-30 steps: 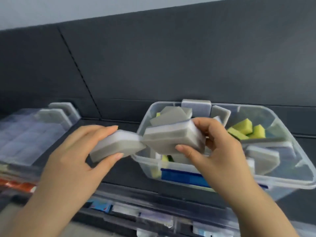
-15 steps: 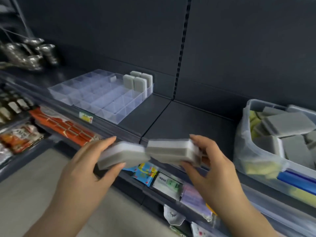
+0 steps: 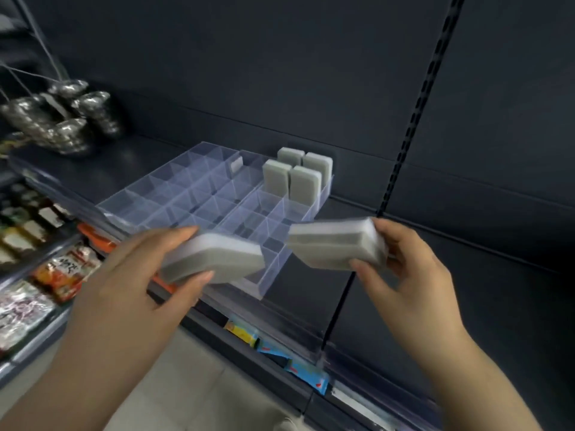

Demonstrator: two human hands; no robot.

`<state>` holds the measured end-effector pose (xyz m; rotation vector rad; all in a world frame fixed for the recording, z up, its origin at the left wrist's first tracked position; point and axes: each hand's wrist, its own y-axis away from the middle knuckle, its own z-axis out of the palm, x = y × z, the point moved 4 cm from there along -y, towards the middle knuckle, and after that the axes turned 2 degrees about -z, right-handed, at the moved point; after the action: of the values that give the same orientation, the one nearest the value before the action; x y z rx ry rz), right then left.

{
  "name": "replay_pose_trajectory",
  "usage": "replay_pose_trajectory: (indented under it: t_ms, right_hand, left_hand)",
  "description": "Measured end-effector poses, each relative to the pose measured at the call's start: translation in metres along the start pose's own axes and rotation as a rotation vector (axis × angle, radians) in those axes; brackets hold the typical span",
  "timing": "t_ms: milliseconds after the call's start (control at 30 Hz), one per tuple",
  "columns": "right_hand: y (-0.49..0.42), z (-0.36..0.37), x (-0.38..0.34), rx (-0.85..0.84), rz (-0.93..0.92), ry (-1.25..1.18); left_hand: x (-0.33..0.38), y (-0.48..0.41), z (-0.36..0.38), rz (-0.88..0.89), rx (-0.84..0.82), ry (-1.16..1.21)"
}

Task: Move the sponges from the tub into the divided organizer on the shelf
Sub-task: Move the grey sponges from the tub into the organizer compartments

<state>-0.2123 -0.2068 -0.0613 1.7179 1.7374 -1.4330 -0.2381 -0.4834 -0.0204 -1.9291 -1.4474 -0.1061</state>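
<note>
Two sponges: grey-and-white slabs, held flat.
Long axes: roughly left-right.
Left hand (image 3: 124,290): grips left sponge (image 3: 214,259).
Right hand (image 3: 413,275): grips right sponge (image 3: 333,247).

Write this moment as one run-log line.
left hand: grips left sponge | right hand: grips right sponge | organizer: four sponges upright, rear right

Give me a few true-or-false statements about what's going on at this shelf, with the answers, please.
1. The left hand holds a grey sponge. True.
2. The right hand is empty. False: it grips the right-hand sponge.
3. Four upright sponges stand in the clear organizer. True.
4. They stand at its near-left corner. False: they stand at its far-right corner.
</note>
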Motion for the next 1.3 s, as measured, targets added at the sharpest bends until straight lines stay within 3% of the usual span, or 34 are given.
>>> replay_pose_trajectory:
  t_ms: [233,467,967,1300]
  right_hand:
    - [-0.080,0.051,-0.004,0.006,-0.107,0.026]
    - [-0.104,0.082,0.014,0.088,-0.004,0.199]
    - [-0.106,0.136,-0.014,0.217,0.174,0.547]
    - [-0.110,0.149,-0.017,0.266,0.208,0.645]
  left_hand:
    - [-0.042,-0.056,0.014,-0.048,0.023,0.036]
    - [-0.081,-0.112,0.042,-0.044,-0.038,0.111]
    - [-0.092,-0.215,0.129,0.476,-0.444,0.331]
    - [-0.089,-0.221,0.170,0.592,-0.609,0.302]
